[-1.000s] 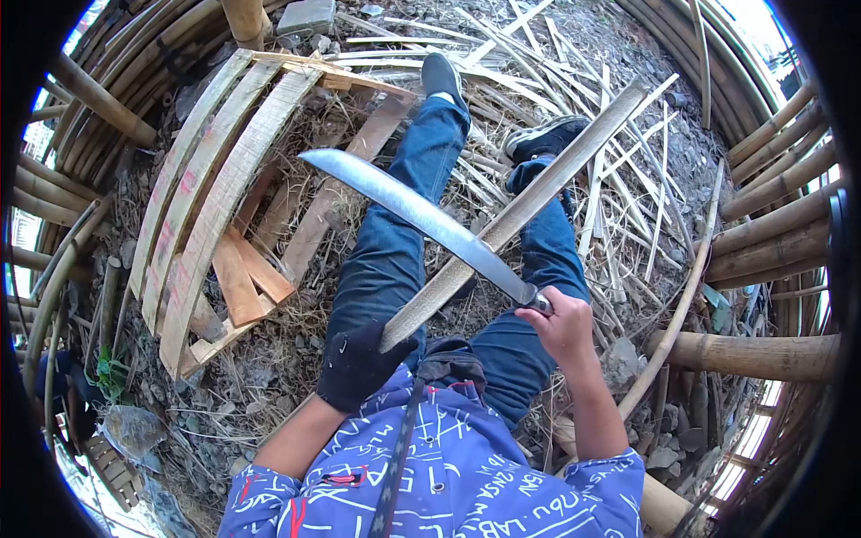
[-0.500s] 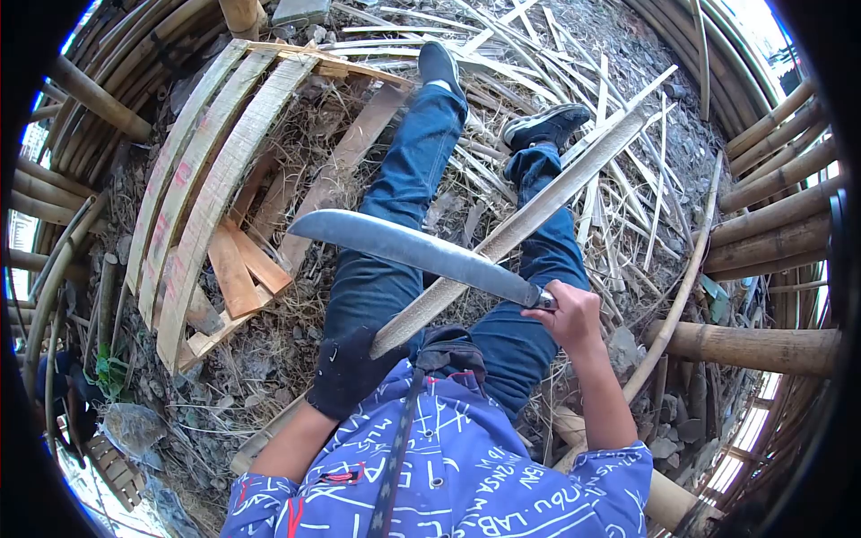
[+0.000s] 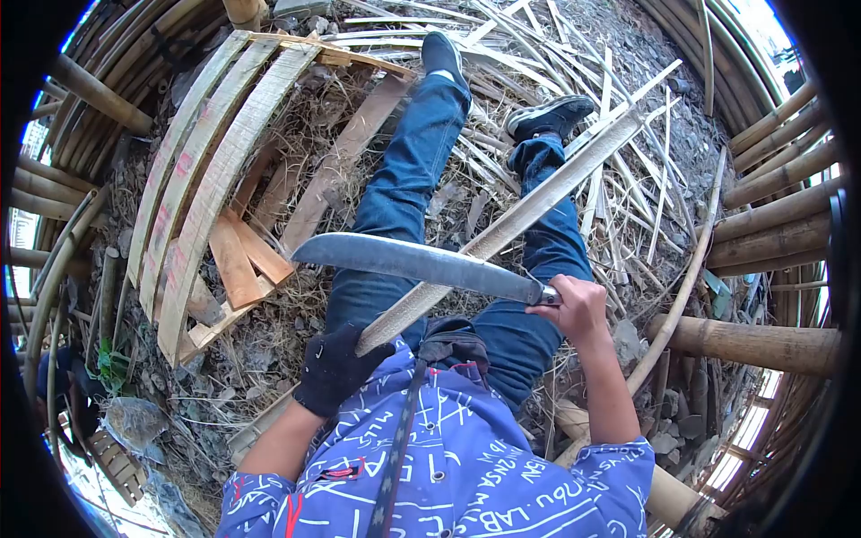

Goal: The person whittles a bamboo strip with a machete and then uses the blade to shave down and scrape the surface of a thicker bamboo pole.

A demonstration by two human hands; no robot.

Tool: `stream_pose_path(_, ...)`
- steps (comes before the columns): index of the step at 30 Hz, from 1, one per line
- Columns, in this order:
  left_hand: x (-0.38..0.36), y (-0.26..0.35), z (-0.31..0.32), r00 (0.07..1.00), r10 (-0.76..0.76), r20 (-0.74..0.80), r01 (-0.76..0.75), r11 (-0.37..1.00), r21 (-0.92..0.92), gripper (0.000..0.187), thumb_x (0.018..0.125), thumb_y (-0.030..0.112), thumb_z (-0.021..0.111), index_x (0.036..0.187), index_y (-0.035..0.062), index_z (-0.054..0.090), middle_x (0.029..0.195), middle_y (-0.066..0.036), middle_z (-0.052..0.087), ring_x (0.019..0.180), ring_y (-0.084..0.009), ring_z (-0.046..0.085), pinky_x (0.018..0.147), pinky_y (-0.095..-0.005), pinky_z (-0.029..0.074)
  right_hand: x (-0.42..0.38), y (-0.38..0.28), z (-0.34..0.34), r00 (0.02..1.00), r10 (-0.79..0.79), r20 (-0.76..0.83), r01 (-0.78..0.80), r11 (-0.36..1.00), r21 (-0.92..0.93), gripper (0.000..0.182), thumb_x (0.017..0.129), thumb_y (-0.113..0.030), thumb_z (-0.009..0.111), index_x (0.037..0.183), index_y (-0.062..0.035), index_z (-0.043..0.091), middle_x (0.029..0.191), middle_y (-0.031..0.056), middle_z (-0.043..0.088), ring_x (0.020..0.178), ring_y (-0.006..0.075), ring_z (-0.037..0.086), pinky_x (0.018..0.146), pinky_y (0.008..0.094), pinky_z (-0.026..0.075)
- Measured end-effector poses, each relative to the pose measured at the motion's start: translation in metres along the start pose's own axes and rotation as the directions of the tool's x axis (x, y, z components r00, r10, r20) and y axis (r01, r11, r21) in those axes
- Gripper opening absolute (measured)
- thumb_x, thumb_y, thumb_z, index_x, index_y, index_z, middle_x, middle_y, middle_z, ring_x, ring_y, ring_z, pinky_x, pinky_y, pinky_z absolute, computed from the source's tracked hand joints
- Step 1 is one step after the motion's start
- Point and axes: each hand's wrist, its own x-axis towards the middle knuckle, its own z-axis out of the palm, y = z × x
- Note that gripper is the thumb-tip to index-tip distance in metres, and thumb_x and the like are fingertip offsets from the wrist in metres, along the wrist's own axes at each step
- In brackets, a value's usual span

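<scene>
My left hand, in a black glove, is wrapped round the near end of a long pale bamboo strip. The strip slants up and right across my legs, over the right thigh. My bare right hand grips the handle of a large knife beside my right thigh. Its broad blade points left and lies across the strip, over both legs. Whether blade and strip touch, I cannot tell.
A slatted wooden pallet stands on the left, with loose boards beside it. Split bamboo strips litter the ground ahead. Thick bamboo poles jut in from the right. At the far left edge a dark figure is partly visible.
My left hand has drawn slightly left and down with the strip's near end. The knife and my right hand have shifted a little to the right.
</scene>
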Motion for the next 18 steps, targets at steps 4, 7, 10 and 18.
stream_pose_path(4,-0.003,-0.003,0.001,1.0,-0.019,-0.003,0.019,1.0,-0.013,0.034,0.073,0.038,0.077,0.075,0.0076,0.061,0.063,-0.016,0.059,0.056,-0.0348,0.06,0.05,-0.0398,0.046,-0.003,0.005,0.001,1.0,0.001,-0.026,0.0,1.0,0.02,0.061,0.065,-0.066,0.065,0.067,-0.006,0.052,0.054,0.0076,0.05,0.049,0.0282,0.056,0.046,0.0371,0.043)
stream_pose_path(7,-0.003,-0.005,-0.003,1.0,-0.025,0.013,0.024,1.0,0.015,0.035,0.073,0.039,0.077,0.074,0.0074,0.061,0.063,-0.016,0.058,0.056,-0.0349,0.06,0.049,-0.04,0.046,-0.006,0.005,-0.002,1.0,0.007,-0.017,-0.007,1.0,-0.002,0.062,0.065,-0.067,0.064,0.067,-0.0061,0.052,0.054,0.0078,0.05,0.049,0.0284,0.055,0.046,0.0373,0.043)
stream_pose_path(10,-0.004,-0.011,-0.001,1.0,0.002,0.011,-0.003,0.999,0.052,0.036,0.073,0.039,0.077,0.071,0.0074,0.059,0.062,-0.015,0.058,0.055,-0.0351,0.059,0.049,-0.0406,0.046,-0.006,0.007,-0.005,1.0,-0.01,-0.022,0.009,0.999,-0.044,0.059,0.064,-0.065,0.067,0.066,-0.0079,0.051,0.055,0.0066,0.054,0.05,0.0274,0.058,0.047,0.0363,0.045)
stream_pose_path(18,0.007,0.001,0.012,0.999,0.016,-0.043,-0.015,0.999,0.033,0.037,0.075,0.038,0.075,0.074,0.006,0.057,0.061,-0.017,0.057,0.055,-0.0359,0.059,0.049,-0.0424,0.044,-0.008,-0.012,0.009,0.987,0.153,-0.055,-0.146,0.982,0.119,0.061,0.067,-0.064,0.066,0.07,-0.0046,0.055,0.054,0.0092,0.051,0.049,0.0287,0.055,0.046,0.0365,0.042)
